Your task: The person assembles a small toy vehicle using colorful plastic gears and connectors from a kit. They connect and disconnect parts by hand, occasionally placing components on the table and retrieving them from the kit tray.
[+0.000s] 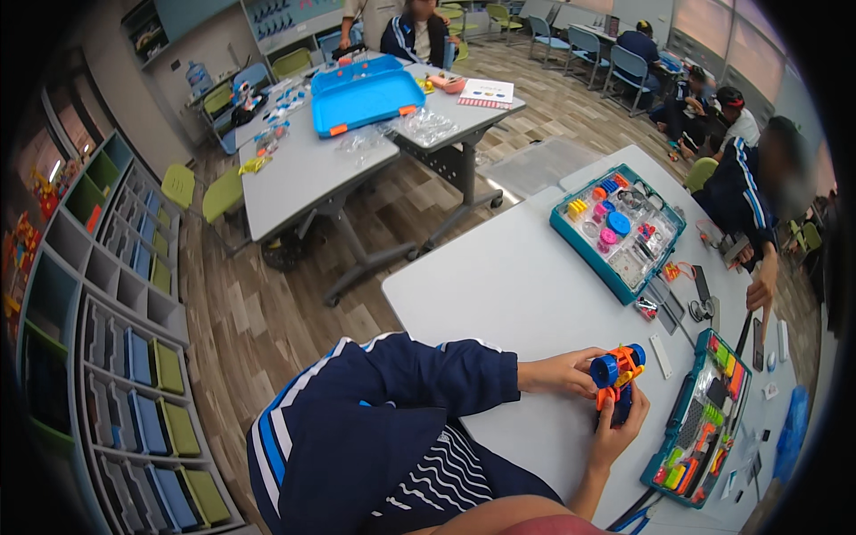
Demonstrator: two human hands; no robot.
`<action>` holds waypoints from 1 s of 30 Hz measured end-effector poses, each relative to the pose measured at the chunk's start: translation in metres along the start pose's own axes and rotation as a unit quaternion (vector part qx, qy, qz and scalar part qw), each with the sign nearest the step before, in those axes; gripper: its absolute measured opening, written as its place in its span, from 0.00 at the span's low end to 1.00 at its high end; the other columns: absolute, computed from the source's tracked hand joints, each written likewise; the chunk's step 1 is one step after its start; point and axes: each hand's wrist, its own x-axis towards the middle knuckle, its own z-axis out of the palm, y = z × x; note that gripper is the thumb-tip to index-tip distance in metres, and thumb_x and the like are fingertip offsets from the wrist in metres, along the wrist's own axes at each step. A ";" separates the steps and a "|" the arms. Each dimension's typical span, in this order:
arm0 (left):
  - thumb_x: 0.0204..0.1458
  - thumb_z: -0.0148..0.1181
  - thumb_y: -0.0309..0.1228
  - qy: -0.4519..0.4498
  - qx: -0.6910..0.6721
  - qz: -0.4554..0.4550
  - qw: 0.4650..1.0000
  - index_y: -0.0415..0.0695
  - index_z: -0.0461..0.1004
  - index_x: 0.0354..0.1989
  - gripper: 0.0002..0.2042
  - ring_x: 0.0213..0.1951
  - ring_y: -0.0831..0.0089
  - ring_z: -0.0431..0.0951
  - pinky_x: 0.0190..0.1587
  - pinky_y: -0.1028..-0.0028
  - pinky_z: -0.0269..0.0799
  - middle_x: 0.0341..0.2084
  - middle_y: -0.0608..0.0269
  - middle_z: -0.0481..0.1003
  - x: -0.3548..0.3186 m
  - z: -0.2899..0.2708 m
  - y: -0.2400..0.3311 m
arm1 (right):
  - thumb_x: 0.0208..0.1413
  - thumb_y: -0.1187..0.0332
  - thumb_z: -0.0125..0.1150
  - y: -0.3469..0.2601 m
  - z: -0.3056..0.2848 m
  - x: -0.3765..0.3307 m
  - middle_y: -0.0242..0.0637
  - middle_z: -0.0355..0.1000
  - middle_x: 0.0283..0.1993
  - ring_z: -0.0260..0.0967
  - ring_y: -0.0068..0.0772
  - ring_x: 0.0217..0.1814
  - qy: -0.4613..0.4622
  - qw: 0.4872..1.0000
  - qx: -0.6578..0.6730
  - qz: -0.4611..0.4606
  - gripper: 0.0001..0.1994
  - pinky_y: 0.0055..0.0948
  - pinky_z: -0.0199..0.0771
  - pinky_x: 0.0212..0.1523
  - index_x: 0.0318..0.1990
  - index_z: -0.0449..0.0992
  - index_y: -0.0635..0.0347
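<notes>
A small toy assembly (617,376) with blue wheels, orange parts and a dark body is held just above the white table (499,285). My left hand (560,373), coming out of a navy sleeve with white stripes, grips its left side by a blue wheel. My right hand (619,430) holds its dark lower body from below, fingers wrapped around it. Right of my hands lies an open teal parts tray (704,419) with green, orange and red pieces.
A second open teal kit box (618,230) with colourful parts sits further back on the table. Small loose parts (678,303) lie between the boxes. Another person's hand (763,287) rests at the right edge. A grey table carries a blue case (366,94). Shelving (116,339) lines the left.
</notes>
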 end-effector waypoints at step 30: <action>0.62 0.59 0.37 0.150 0.474 0.065 0.866 0.41 0.73 0.57 0.18 0.47 0.74 0.76 0.41 0.76 0.75 0.47 0.59 0.77 0.003 -0.025 0.007 | 0.53 0.58 0.72 0.022 -0.120 -0.051 0.46 0.75 0.50 0.71 0.45 0.54 0.292 0.913 -0.268 0.098 0.23 0.40 0.69 0.56 0.50 0.77 0.65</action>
